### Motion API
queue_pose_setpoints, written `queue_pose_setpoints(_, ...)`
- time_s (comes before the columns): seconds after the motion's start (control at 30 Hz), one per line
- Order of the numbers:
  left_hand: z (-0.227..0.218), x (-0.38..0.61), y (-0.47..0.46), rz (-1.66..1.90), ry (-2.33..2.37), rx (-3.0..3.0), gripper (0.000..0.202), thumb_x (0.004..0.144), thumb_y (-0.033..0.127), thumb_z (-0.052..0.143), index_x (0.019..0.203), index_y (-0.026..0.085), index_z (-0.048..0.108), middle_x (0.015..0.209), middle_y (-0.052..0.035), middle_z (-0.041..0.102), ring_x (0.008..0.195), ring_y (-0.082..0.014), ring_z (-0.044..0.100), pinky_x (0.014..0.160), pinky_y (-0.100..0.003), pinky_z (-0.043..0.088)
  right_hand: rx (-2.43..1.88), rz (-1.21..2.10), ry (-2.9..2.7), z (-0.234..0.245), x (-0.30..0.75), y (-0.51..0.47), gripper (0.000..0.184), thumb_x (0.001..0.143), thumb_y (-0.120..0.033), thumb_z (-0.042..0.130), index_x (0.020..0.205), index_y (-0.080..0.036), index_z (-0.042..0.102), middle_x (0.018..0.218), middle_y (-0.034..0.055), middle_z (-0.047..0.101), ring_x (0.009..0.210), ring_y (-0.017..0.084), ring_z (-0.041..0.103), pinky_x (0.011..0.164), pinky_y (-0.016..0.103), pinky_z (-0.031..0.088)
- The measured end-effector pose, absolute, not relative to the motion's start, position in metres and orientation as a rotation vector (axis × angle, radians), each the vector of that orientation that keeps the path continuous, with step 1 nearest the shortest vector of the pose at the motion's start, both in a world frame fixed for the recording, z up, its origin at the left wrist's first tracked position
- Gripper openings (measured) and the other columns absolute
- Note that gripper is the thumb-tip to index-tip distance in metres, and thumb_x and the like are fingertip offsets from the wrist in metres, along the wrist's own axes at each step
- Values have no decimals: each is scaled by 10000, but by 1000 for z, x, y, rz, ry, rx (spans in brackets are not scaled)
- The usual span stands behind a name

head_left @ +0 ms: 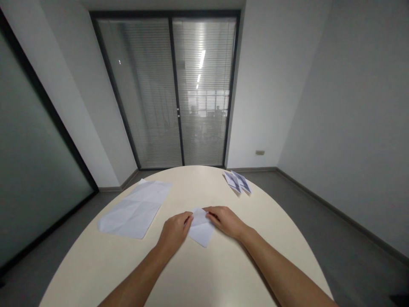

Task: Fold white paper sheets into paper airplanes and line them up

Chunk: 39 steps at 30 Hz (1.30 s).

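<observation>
A small folded piece of white paper (202,232) lies on the table in front of me, its pointed end toward me and a crease across its upper part. My left hand (176,227) pinches its left edge between thumb and fingers. At the upper right edge, my right hand (225,219) has its thumb and fingers closed on the same paper. The fingertips partly cover both upper corners.
Creased white sheets (136,209) lie flat at the left of the round cream table (191,277). Two folded paper shapes (237,182) rest near the far right edge. Beyond the table stand glass panels with blinds (147,94).
</observation>
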<state>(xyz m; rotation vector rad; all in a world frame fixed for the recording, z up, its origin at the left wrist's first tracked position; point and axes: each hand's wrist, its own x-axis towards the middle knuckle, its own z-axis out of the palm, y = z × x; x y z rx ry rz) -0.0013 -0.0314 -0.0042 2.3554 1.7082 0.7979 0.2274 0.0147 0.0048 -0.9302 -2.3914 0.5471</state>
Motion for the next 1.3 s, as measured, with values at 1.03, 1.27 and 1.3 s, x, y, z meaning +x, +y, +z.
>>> queue_pose_setpoints(1.03, -24, -5, -22, 895, 1734, 2449, 293, 905, 240, 582, 1182, 191, 665, 1258, -104, 664, 1193, -265, 576, 1050, -457, 457, -1335, 577, -2696, 14, 213, -10, 794, 982, -644, 243, 1581, -129, 163, 1642, 110, 109, 1522, 313, 42, 1226, 532, 51)
queue_pose_setpoints(1.27, -19, -5, -25, 791, 1399, 2606, 339, 944, 154, 488, 1213, 242, 675, 1319, -43, 659, 1228, -228, 575, 1071, -445, 452, -1358, 480, -2623, 2, 217, -5, 666, 1008, -537, 317, 1566, -176, 270, 1630, 109, 176, 1512, 352, 98, 1202, 584, 132)
queue_pose_setpoints(1.3, -16, -4, -27, 768, 1399, 2618, 315, 945, 182, 509, 1200, 244, 683, 1298, -43, 673, 1207, -237, 584, 1056, -452, 460, -1338, 458, -2608, 1, 219, -4, 646, 1008, -519, 337, 1556, -178, 302, 1623, 119, 206, 1507, 356, 133, 1194, 585, 162)
